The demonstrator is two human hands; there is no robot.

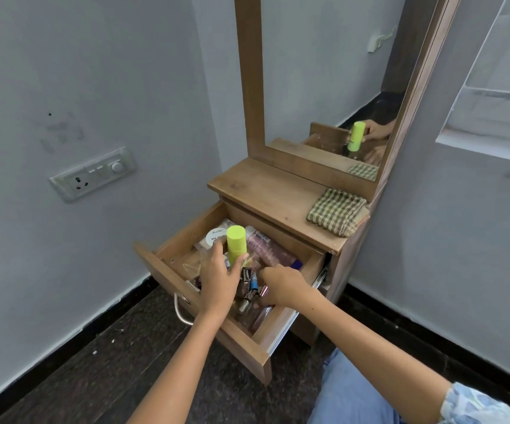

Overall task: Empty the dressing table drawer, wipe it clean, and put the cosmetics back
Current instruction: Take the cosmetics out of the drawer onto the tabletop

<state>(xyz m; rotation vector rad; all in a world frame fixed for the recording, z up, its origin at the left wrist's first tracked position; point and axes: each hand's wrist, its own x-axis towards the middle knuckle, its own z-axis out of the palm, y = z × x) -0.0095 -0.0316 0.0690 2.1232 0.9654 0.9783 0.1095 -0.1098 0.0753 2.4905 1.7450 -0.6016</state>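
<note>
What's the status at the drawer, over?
Left hand grips green bottle. Right hand down among cosmetics. Drawer open, still full. Cloth waiting on top.

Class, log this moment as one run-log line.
stage: emptying | left hand: holds lime-green bottle upright over open drawer | right hand: among cosmetics, grasp unclear | checked cloth: folded on tabletop

A home bedroom corner; a wooden dressing table (266, 191) with mirror (324, 71); wall switchboard (93, 174); window (498, 87).
</note>
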